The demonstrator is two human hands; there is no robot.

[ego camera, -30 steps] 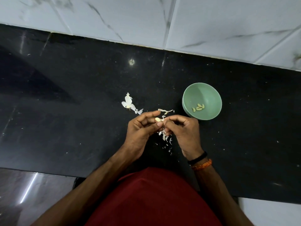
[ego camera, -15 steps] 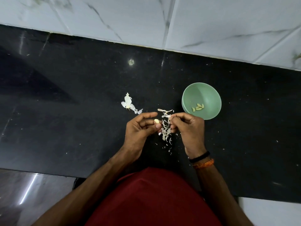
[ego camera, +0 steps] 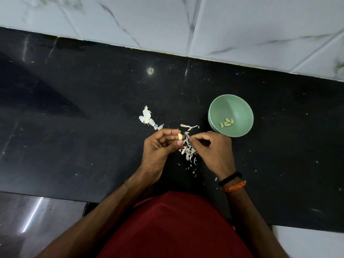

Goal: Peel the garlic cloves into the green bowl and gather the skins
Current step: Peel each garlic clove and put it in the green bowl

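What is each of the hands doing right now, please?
Left hand: fingers curled, pinching a peeled garlic clove.
Right hand: fingers curled, pinching a bit of garlic skin at its fingertips.

We see the black surface (ego camera: 74, 146) lying bare to the left of our hands, wide enough for a hand to sweep through. To the right, the green bowl (ego camera: 242, 107) stands just beside our right hand (ego camera: 214, 151), narrowing that side. Between the hands, a heap of skins (ego camera: 189, 151) litters the gap. A larger skin cluster (ego camera: 147, 118) sits ahead of our left hand (ego camera: 160, 146). Behind everything, the tiled wall (ego camera: 242, 25) closes the far edge.
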